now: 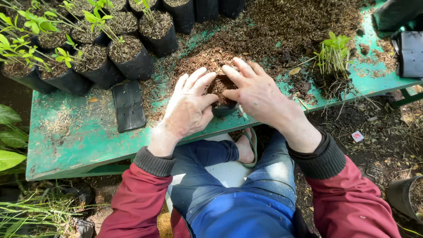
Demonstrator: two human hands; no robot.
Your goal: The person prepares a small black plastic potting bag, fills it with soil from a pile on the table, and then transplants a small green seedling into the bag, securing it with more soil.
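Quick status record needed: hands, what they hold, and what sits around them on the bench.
left hand: cupped on the small black grow bag
right hand: pressing soil into the same bag
soil pile: just behind the hands
bench: green, littered with husks
flat empty bag: left of hands
loose seedlings: right
filled bags: back left

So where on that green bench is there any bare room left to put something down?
The green bench is barest at its near left corner, between the flat black bag and the front edge. The back left is packed with filled seedling bags. The middle is taken by the soil heap, both hands, and the loose seedlings.
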